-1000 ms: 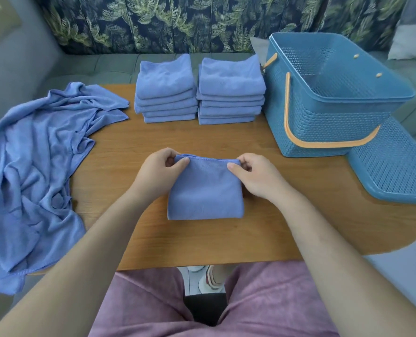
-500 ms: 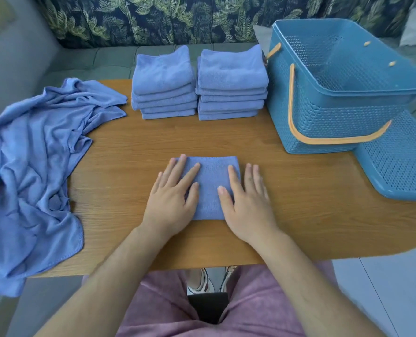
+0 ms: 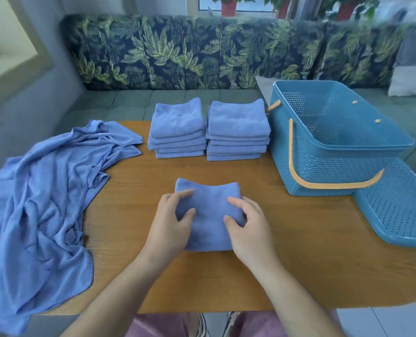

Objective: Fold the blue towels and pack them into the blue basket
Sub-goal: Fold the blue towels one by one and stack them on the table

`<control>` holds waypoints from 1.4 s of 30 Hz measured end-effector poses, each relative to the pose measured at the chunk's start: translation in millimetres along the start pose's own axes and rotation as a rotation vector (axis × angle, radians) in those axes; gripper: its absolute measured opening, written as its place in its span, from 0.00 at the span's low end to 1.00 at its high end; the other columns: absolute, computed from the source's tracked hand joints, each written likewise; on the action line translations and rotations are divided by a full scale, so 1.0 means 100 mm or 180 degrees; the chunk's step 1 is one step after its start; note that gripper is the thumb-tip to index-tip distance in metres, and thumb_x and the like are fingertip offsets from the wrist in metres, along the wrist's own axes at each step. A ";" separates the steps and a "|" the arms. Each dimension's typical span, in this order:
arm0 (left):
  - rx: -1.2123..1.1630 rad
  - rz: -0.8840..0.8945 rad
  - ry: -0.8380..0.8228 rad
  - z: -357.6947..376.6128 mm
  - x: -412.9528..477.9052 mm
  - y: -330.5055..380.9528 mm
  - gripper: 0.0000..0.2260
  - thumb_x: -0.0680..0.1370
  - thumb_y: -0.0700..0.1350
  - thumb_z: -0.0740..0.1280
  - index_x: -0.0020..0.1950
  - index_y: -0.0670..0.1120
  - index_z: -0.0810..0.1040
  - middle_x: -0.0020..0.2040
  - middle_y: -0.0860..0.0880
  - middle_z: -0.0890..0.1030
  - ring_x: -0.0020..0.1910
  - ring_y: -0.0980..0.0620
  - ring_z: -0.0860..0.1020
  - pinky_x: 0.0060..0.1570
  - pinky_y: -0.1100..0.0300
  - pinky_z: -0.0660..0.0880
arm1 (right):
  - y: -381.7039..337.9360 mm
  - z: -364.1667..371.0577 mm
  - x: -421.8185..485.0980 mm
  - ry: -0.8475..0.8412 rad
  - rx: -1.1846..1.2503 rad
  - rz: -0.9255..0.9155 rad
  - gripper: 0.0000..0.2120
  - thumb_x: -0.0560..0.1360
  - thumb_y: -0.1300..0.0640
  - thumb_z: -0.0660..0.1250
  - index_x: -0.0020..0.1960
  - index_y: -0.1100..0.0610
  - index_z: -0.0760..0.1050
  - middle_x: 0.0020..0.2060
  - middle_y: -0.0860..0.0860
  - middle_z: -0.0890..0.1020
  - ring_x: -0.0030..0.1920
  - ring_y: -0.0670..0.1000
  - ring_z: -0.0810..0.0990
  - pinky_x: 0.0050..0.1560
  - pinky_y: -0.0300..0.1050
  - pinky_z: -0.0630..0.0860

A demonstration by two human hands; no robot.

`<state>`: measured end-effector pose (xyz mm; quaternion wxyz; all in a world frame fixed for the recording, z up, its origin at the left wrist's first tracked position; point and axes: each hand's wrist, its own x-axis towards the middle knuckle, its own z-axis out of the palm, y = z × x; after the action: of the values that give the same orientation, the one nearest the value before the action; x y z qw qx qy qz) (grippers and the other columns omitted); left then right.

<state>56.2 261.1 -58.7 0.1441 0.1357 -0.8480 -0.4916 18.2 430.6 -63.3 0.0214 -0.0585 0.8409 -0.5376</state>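
Left hand (image 3: pixel 170 222) and right hand (image 3: pixel 249 227) each grip one side of the folded towel (image 3: pixel 209 215), which sits on the table (image 3: pixel 299 239) between them. Folded stacks (image 3: pixel 177 127) lie beyond both hands, the blue basket (image 3: pixel 323 171) is beyond the right hand, and the unfolded towels (image 3: pixel 44 203) are left of the left hand.

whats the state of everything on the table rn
small blue towel, folded, gripped on both sides
left hand, holding towel
right hand, holding towel
left blue towel stack, folded, unpacked
right blue towel stack, folded, unpacked
blue plastic basket, upright, empty, lid off
crumpled blue cloths, unfolded
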 end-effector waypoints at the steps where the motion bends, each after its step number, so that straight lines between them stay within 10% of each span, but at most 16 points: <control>1: -0.0059 0.0041 0.0074 -0.09 0.09 0.11 0.17 0.79 0.39 0.68 0.62 0.57 0.74 0.60 0.56 0.74 0.55 0.75 0.70 0.50 0.82 0.63 | -0.14 -0.02 0.13 -0.0025 -0.0002 -0.0089 0.18 0.76 0.64 0.69 0.64 0.50 0.78 0.63 0.42 0.74 0.63 0.37 0.71 0.63 0.25 0.65; 8: 0.0039 0.0161 0.0423 -0.81 1.55 0.71 0.18 0.79 0.43 0.66 0.69 0.54 0.76 0.63 0.58 0.74 0.62 0.60 0.71 0.57 0.67 0.66 | -1.32 0.03 1.52 -0.0335 -0.0474 -0.0695 0.20 0.78 0.57 0.69 0.70 0.52 0.75 0.65 0.47 0.74 0.53 0.43 0.76 0.47 0.28 0.68; 18: 0.0520 -0.0236 0.0137 -0.65 3.10 0.23 0.19 0.79 0.39 0.64 0.70 0.47 0.75 0.57 0.47 0.77 0.43 0.51 0.75 0.33 0.64 0.68 | -1.44 0.63 2.89 -0.0914 -0.2132 -0.0539 0.22 0.81 0.53 0.65 0.72 0.61 0.71 0.73 0.58 0.64 0.67 0.58 0.73 0.62 0.43 0.68; 23: 0.1480 -0.0116 0.0531 -0.46 3.15 -0.06 0.15 0.78 0.38 0.61 0.64 0.44 0.77 0.66 0.42 0.69 0.63 0.41 0.71 0.61 0.53 0.68 | -1.49 0.75 3.00 -0.0958 -0.3201 -0.1137 0.22 0.81 0.55 0.59 0.73 0.59 0.68 0.81 0.57 0.46 0.80 0.60 0.45 0.77 0.50 0.52; 27: 0.1801 0.0922 0.0318 -0.43 3.18 0.07 0.17 0.81 0.41 0.59 0.69 0.42 0.73 0.76 0.46 0.67 0.75 0.46 0.64 0.70 0.51 0.61 | -1.39 0.97 3.06 -0.1056 -0.3389 -0.1200 0.28 0.83 0.51 0.52 0.82 0.55 0.50 0.82 0.55 0.44 0.81 0.60 0.40 0.79 0.54 0.46; 33: 0.2200 0.0615 -0.0338 -0.21 2.87 -0.41 0.23 0.86 0.49 0.48 0.81 0.46 0.55 0.82 0.50 0.52 0.81 0.51 0.49 0.77 0.47 0.48 | -0.97 1.27 2.79 -0.1026 -0.3768 -0.0941 0.28 0.85 0.46 0.39 0.82 0.55 0.39 0.81 0.57 0.38 0.80 0.59 0.35 0.79 0.55 0.38; 38: 0.2343 0.0864 -0.0227 -0.46 2.83 -0.14 0.21 0.85 0.47 0.51 0.78 0.45 0.64 0.80 0.47 0.60 0.79 0.47 0.57 0.76 0.46 0.51 | -1.31 1.10 2.66 -0.0900 -0.3979 -0.1355 0.27 0.86 0.47 0.43 0.82 0.54 0.50 0.81 0.58 0.48 0.81 0.61 0.42 0.79 0.57 0.41; 42: 0.1867 0.1081 0.0250 -0.80 2.34 -0.14 0.15 0.83 0.45 0.52 0.63 0.48 0.76 0.65 0.49 0.78 0.65 0.46 0.74 0.65 0.44 0.70 | -1.43 1.13 2.12 -0.0472 -0.3392 -0.2174 0.16 0.84 0.52 0.53 0.68 0.55 0.71 0.65 0.55 0.76 0.67 0.59 0.69 0.68 0.50 0.61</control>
<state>-127.7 103.7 -6.7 0.2113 0.0471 -0.9576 -0.1901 -170.6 243.3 24.8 -0.1251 -0.3631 0.9232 -0.0166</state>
